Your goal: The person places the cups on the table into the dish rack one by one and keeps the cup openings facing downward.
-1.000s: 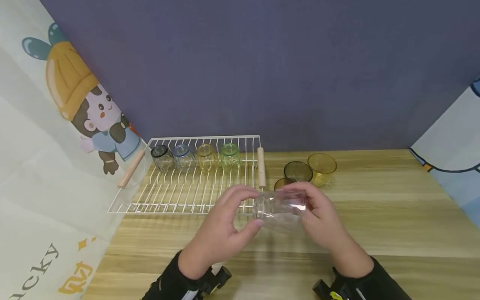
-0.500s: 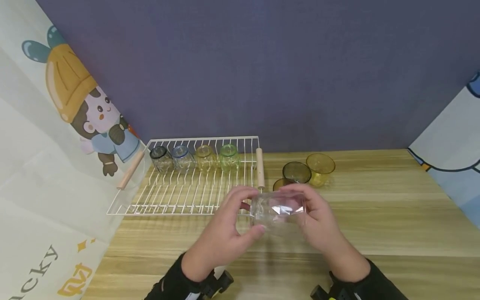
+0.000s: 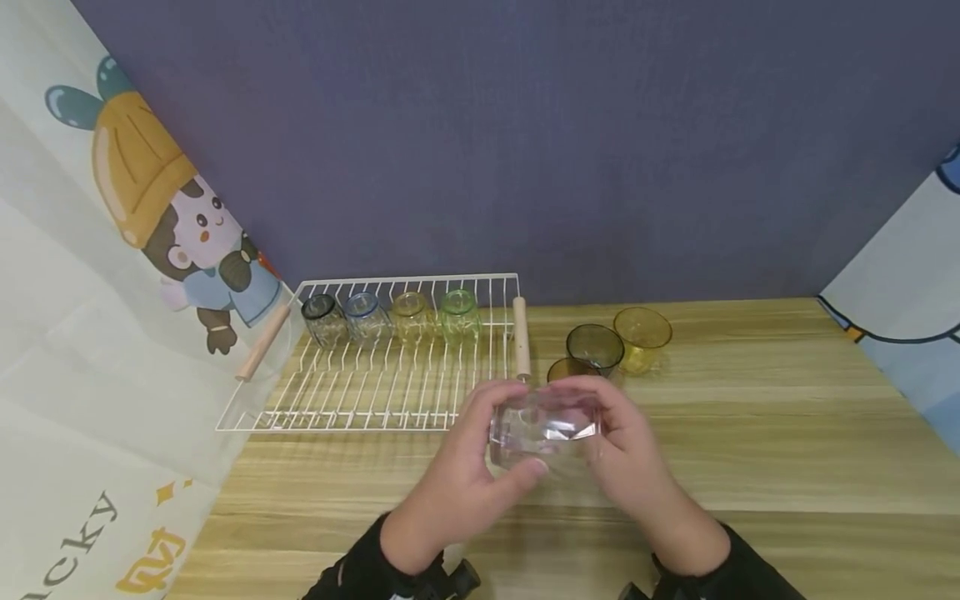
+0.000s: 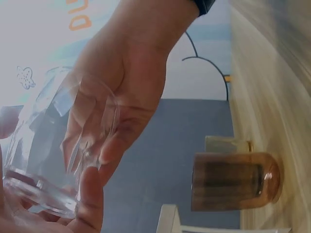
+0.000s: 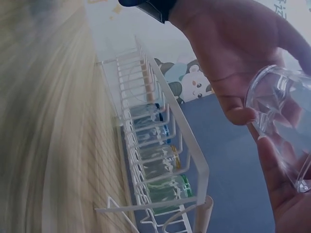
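A clear, faceted drinking glass (image 3: pixel 546 427) lies sideways in the air between both hands, above the table's front half. My left hand (image 3: pixel 472 475) grips its thick-bottomed end, thumb on the near side and fingers on the far side. My right hand (image 3: pixel 633 458) holds the rim end, with its fingers around the far side. In the left wrist view the glass (image 4: pixel 58 141) shows my right hand through its wall. The right wrist view has the glass (image 5: pixel 286 121) at its right edge, between both hands.
A white wire rack (image 3: pixel 337 430) with wooden handles stands left, bearing upside-down glasses with black (image 3: pixel 326 323), blue (image 3: pixel 369 318), yellow (image 3: pixel 414 318) and green (image 3: pixel 460 317) tints along its back. Brown (image 3: pixel 572 370), dark grey (image 3: pixel 595 343) and amber cups (image 3: pixel 642 335) stand upright behind my right hand.
Both hands have drawn slightly nearer to me and to the left with the glass. My left thumb reaches further along it, and the hands are closer together. The rack and cups have stayed put.
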Demonstrator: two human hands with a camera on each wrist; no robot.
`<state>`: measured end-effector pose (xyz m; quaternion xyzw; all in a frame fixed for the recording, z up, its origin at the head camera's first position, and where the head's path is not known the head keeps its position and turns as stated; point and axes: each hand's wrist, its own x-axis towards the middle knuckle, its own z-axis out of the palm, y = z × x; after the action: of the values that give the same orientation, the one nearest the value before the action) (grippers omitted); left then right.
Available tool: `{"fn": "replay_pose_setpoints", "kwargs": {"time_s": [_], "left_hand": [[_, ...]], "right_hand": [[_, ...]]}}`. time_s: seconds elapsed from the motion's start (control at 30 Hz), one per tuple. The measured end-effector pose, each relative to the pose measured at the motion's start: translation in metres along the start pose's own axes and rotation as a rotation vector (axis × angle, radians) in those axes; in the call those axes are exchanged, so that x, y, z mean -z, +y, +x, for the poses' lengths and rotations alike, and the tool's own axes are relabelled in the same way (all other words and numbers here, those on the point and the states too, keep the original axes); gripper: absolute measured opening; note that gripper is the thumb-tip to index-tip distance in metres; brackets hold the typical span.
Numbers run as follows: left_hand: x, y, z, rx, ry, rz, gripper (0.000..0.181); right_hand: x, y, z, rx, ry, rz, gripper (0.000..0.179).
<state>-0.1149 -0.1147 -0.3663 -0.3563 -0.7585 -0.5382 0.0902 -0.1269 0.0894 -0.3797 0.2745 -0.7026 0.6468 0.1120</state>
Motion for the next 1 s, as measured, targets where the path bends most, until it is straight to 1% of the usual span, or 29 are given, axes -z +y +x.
{"fn": "replay_pose_setpoints", "kwargs": {"time_s": [0.07,0.17,0.23,0.3,0.37,0.43,0.57,0.67,0.87,1.0], "left_hand": [[-0.002,0.0,0.0,-0.005,0.01,-0.011,0.063],[-0.004,0.001,0.001,-0.005,0.021,-0.067,0.064],[-0.005,0.001,0.001,0.0,0.03,-0.103,0.064],[-0.006,0.001,0.001,0.007,0.041,-0.141,0.064],[-0.008,0.001,0.001,-0.002,0.051,-0.17,0.063],[-0.009,0.0,0.001,-0.022,0.062,-0.189,0.064],[-0.01,-0.002,0.001,-0.083,0.081,-0.175,0.064],[-0.011,-0.003,0.001,-0.107,0.092,-0.144,0.064],[-0.011,-0.003,0.001,-0.096,0.091,-0.112,0.063],[-0.01,-0.002,0.001,-0.101,0.083,-0.103,0.062]], "right_hand": [[-0.002,0.0,-0.001,-0.011,0.006,-0.009,0.077],[-0.004,-0.001,-0.002,-0.014,0.013,-0.042,0.075],[-0.005,-0.002,-0.002,-0.011,0.017,-0.063,0.064],[-0.006,-0.002,-0.001,-0.008,0.017,-0.093,0.049],[-0.006,-0.002,-0.001,-0.013,0.017,-0.116,0.035],[-0.007,-0.002,-0.001,-0.018,0.014,-0.13,0.029],[-0.008,-0.003,-0.001,-0.03,0.006,-0.124,0.028],[-0.008,-0.004,-0.001,-0.033,0.004,-0.127,0.028],[-0.008,-0.004,-0.001,-0.04,0.008,-0.151,0.027],[-0.009,-0.003,-0.002,-0.007,0.038,-0.146,0.031]]}}
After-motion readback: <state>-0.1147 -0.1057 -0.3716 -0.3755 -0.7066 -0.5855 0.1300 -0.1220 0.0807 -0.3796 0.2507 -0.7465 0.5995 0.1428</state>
